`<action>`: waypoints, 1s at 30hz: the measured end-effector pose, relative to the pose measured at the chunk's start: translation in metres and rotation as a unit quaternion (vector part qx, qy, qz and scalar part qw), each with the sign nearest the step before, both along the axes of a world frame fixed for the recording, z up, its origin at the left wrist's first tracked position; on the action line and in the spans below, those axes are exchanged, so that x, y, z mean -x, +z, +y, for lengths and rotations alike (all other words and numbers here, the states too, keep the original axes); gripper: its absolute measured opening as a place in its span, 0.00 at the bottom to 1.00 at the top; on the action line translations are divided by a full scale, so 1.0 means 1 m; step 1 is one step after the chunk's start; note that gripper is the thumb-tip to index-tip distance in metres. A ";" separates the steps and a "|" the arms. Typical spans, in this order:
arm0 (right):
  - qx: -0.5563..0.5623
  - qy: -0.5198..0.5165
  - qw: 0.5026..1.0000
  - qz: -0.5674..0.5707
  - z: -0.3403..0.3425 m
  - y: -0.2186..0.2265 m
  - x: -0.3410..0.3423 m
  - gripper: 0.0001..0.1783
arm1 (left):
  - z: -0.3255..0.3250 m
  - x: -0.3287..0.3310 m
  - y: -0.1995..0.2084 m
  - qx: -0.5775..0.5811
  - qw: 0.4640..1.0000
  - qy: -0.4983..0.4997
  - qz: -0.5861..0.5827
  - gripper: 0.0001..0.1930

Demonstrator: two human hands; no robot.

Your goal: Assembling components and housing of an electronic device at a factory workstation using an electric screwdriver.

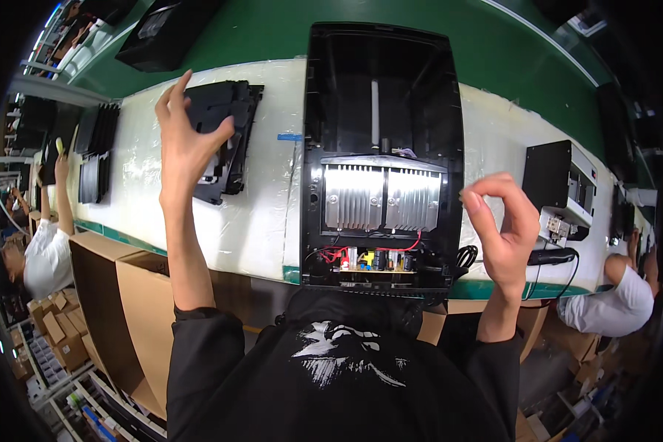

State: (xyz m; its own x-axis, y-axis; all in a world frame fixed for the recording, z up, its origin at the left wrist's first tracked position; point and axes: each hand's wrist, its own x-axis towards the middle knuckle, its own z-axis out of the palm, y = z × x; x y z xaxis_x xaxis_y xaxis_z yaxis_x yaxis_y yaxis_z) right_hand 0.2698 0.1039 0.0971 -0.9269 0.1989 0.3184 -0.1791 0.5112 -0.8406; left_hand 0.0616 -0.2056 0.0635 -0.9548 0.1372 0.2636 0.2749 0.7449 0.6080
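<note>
Straight ahead on the bench lies a long black plastic housing (379, 88), its open side up. Inside it sit two silver finned heat sinks (355, 197), side by side. A circuit board (376, 259) with red wires fills the near end. My left hand (186, 144) is raised with thumb and fingers spread, holding nothing, over a stack of black plastic panels (232, 132). Just right of the housing hovers my right hand (507, 225). Its fingers are curled, thumb and forefinger pinched together; whatever they hold is too small to make out.
At right stand a black boxy unit (549, 177) and a black cylindrical tool (552, 256) with a cable. More black panels (96, 155) lie at far left. Cardboard boxes (136, 317) stand below the bench edge. Co-workers (48, 258) sit at both sides.
</note>
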 end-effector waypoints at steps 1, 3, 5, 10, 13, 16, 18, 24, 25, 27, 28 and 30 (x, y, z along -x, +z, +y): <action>-0.003 0.005 1.000 0.002 -0.005 0.005 0.006 0.03 | -0.005 0.008 -0.006 0.116 0.991 0.006 0.059 0.45; -0.029 0.035 0.998 0.034 -0.012 0.012 0.016 0.03 | -0.016 0.021 -0.014 0.238 0.968 0.036 0.070 0.51; -0.036 0.055 0.997 0.029 -0.015 0.012 0.018 0.03 | -0.042 0.037 -0.032 0.179 0.982 0.059 -0.012 0.52; -0.030 0.063 0.997 -0.033 -0.010 0.003 0.011 0.03 | -0.075 0.047 -0.047 -0.036 0.981 0.048 -0.185 0.52; -0.036 0.048 0.997 -0.040 -0.005 0.002 0.012 0.03 | -0.067 0.040 -0.032 -0.028 0.992 0.061 -0.106 0.44; -0.036 0.040 0.998 -0.042 -0.005 0.008 0.018 0.03 | -0.054 0.033 -0.007 0.005 0.994 0.103 -0.042 0.32; -0.025 0.040 0.999 -0.025 -0.009 0.014 0.028 0.04 | -0.046 0.028 0.013 -0.069 0.997 0.027 -0.016 0.29; 0.000 0.076 0.986 0.149 -0.033 0.025 0.075 0.42 | 0.035 -0.026 0.093 -0.088 0.943 -0.296 0.126 0.25; 0.016 0.054 0.986 0.155 -0.038 0.031 0.077 0.35 | 0.052 -0.031 0.093 -0.082 0.924 -0.355 0.118 0.26; 0.090 0.084 0.992 -0.001 -0.026 0.030 0.069 0.29 | 0.076 -0.039 0.087 -0.066 0.892 -0.407 0.184 0.27; 0.168 0.110 0.967 -0.157 -0.018 0.024 0.065 0.24 | 0.082 -0.041 0.082 -0.055 0.876 -0.405 0.256 0.28; 0.179 0.034 0.981 -0.066 0.000 0.004 0.058 0.12 | 0.084 -0.035 0.071 -0.022 0.888 -0.273 0.369 0.27</action>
State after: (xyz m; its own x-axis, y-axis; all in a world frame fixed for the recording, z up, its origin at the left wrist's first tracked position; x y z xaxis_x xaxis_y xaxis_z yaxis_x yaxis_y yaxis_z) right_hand 0.2117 0.1043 0.1010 -0.9702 0.2127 0.1163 -0.0805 0.1697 -0.9822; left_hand 0.0964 -0.1216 0.1347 -0.3146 0.5003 0.8067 0.9232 0.3588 0.1375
